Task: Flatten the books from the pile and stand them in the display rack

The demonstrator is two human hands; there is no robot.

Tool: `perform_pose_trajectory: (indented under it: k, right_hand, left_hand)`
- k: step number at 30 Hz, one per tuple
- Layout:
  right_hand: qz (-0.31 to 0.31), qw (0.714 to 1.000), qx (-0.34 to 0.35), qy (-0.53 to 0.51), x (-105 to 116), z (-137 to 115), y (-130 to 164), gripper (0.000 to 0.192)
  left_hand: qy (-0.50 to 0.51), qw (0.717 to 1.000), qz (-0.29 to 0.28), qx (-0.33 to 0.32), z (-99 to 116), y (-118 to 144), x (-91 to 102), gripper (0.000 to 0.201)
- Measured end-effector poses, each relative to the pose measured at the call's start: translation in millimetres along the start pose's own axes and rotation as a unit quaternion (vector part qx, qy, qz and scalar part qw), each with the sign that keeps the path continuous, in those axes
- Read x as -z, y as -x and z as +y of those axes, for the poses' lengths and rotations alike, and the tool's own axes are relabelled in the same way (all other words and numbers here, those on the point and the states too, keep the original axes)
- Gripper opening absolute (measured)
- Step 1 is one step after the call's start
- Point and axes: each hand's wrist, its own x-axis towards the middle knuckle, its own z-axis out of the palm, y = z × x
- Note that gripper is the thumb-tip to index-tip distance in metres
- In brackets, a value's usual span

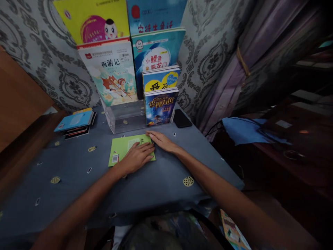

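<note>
A thin green book (122, 147) lies flat, back cover up, on the blue-grey tablecloth (78, 180) in front of a clear acrylic book stand (125, 119). My left hand (137, 157) rests palm down on the book's right half. My right hand (162, 140) lies flat at the book's right edge, fingertips touching its top right corner. Neither hand grips anything. The stand holds several children's books in stepped rows, the front one a dark blue book (160, 109).
A small stack of books (75, 123) lies at the table's back left. A black phone (182, 118) sits right of the stand. Patterned wallpaper is behind, a purple curtain (234, 76) at right, a blue cloth (247, 130) beyond the table edge.
</note>
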Motion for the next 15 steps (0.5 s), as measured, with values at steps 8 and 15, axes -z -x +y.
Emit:
perform_pose_trajectory:
  k: [8, 15]
  right_hand:
    - [-0.009, 0.999, -0.024, 0.021, 2.4, -8.2, 1.2, 0.055]
    - [-0.010, 0.998, -0.007, 0.056, -1.4, -2.0, 0.5, 0.057]
  left_hand:
    - [-0.014, 1.000, 0.009, 0.023, -11.4, -22.1, 2.0, 0.049]
    - [-0.007, 0.999, -0.002, -0.035, 17.8, 20.4, -5.0, 0.052]
